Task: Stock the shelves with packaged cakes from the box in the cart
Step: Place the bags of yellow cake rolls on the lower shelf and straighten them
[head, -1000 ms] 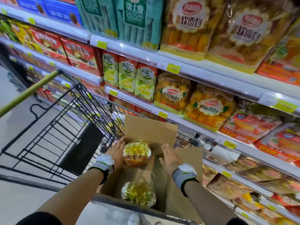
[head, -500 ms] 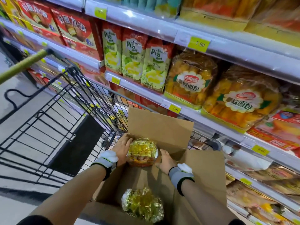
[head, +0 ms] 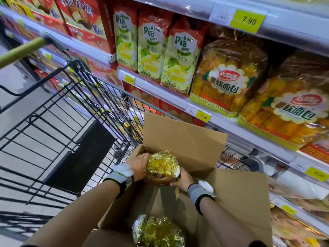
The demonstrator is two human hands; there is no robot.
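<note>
An open cardboard box (head: pixel 185 139) stands in the black wire cart (head: pixel 58 122). A cake pack in gold crinkled wrap (head: pixel 161 166) sits at the box's far end. My left hand (head: pixel 139 164) grips its left side. My right hand (head: pixel 181 180) grips its lower right side, fingers curled under it. A second gold-wrapped cake pack (head: pixel 157 230) lies at the near end of the box. The shelves (head: pixel 245 132) run along the right, filled with packaged breads and cakes.
Orange bread bags (head: pixel 226 77) and green-red Pia packs (head: pixel 149 49) fill the shelf just above the box. Red boxes (head: pixel 80 18) stand further left. The cart's green handle (head: pixel 19 50) is at the left. Yellow price tags (head: pixel 248 20) line the shelf edges. Grey floor lies beyond the cart.
Both hands have closed in on the far cake pack, from flat beside it to gripping its sides. The view has moved closer to the shelf.
</note>
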